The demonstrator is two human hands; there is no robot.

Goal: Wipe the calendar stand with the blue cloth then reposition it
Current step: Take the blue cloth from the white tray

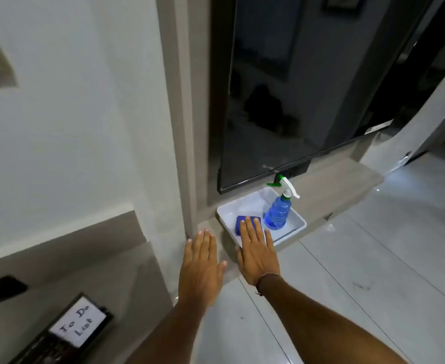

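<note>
Inside white tray (298, 227): blue cloth (242, 222), spray bottle (277, 214).

1 head-worn view looks forward and down, near the outstretched hands.

Lighting here is pretty soft and even, kind of cool and a bit dim overall. I get glare on the glossy floor tiles (389, 248) at right, and the dark screen (308, 88) mirrors a murky room. Only faint shadows under the shelf (321, 190). Wide-angle bending is obvious, the wall edges lean hard. Slightly soft all over, mushier toward the corners.
</note>
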